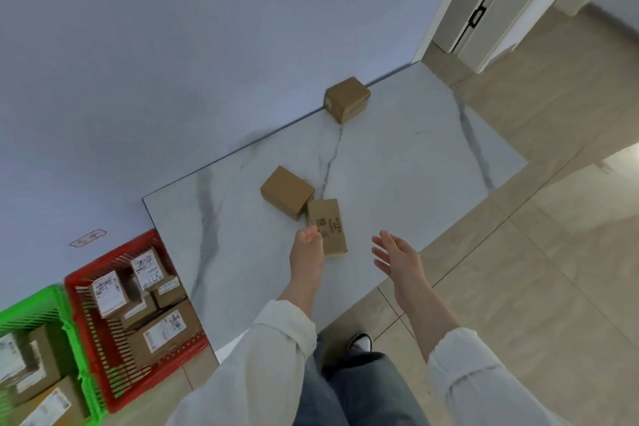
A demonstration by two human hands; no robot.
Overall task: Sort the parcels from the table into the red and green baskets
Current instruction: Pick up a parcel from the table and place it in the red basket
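Head view, the only feed I have. Camera tilted, looking down past both arms.

- Table: pale marble-look top with grey veins, running from centre frame toward the upper right, its far edge against a blue-grey wall.
- Three brown parcels are on it. Far parcel: cube-like, upper centre, touching the wall. Middle parcel: plain box at centre frame. Printed parcel: flatter, dark lettering and a code on its top face, lying just right of and below the middle parcel, the two touching at a corner.
- Left hand: reaches in from lower centre, back of the hand toward me. Its fingers are curled down onto the printed parcel's near-left edge and touch it. I cannot tell from here whether they pinch the box or only rest on it.
- Right hand: right of the printed parcel and apart from it, over the table's near edge, palm turned inward, fingers spread and loose, holding nothing.
- Red basket: lower left, hard against the table's left end, packed with brown parcels carrying white labels.
- Green basket: far lower left, touching the red one, cut by the frame edge, also holding labelled parcels.
- Small red-outlined mark on the wall above the red basket; text unreadable.
- Pale rolled sleeves on both arms, jeans and one shoe at bottom centre.
- Beige tiled floor on the right, white door frame upper right.
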